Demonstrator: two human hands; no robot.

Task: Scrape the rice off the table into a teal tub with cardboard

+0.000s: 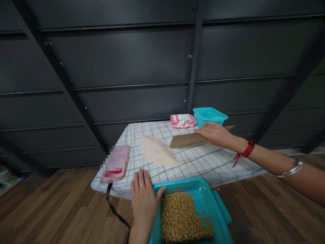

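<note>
My right hand [212, 133] grips the upper edge of a piece of brown cardboard [186, 139], which stands tilted on its long edge on the checked tablecloth. Left of the cardboard, a spread pile of pale grain [158, 150], looking like rice, lies on the cloth. My left hand [144, 200] has its fingers stretched out near the table's front edge, with the thumb over the rim of a teal plastic tub [204, 188]. Round tan dried beans [182, 215] fill much of the tub, which stands at the table's front.
A turquoise container [209, 113] stands at the back right, beside a folded pink-and-white striped cloth [182, 121]. On the left edge of the table [138, 127] lies a pink phone case [116, 162] with a black strap. Dark metal panels [137, 61] rise behind.
</note>
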